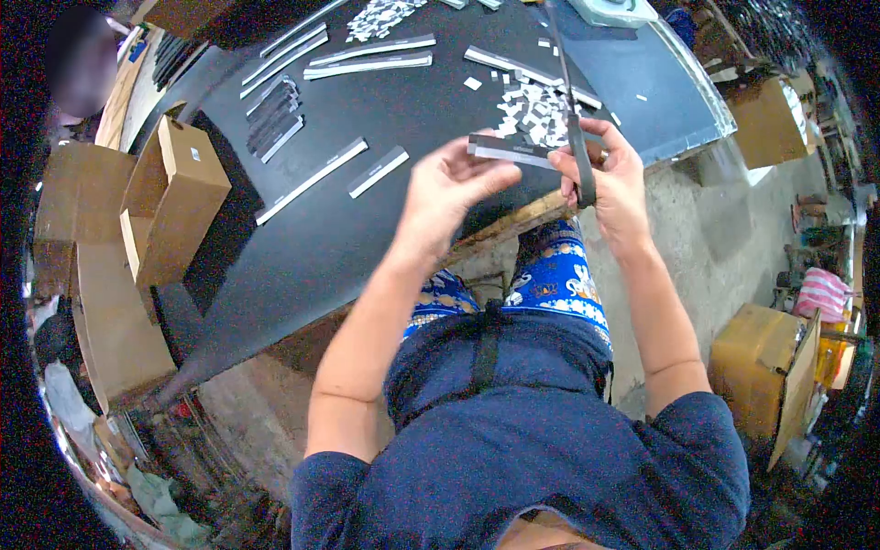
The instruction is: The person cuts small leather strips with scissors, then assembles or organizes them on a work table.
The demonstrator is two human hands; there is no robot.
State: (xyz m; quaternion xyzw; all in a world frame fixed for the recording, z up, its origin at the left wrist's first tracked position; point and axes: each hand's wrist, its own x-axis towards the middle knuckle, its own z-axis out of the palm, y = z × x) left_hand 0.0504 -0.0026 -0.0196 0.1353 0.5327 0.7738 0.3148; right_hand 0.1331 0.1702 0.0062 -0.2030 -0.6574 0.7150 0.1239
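Both hands are over the dark table's near edge. My left hand (454,183) pinches the left end of a short black-and-white strip (513,151) between thumb and fingers. In my right hand (605,174) are dark scissors (576,101), their long blades pointing away from me; its fingertips are at the strip's right end. Just beyond the strip lies a heap of small white cut pieces (533,112). A longer strip (490,60) runs behind that heap.
More strips (316,179) and a stack of dark labels (273,115) lie on the dark table (302,261). Another white heap (380,16) is at the far side. An open cardboard box (188,197) stands left. Boxes (752,353) are on the floor at right.
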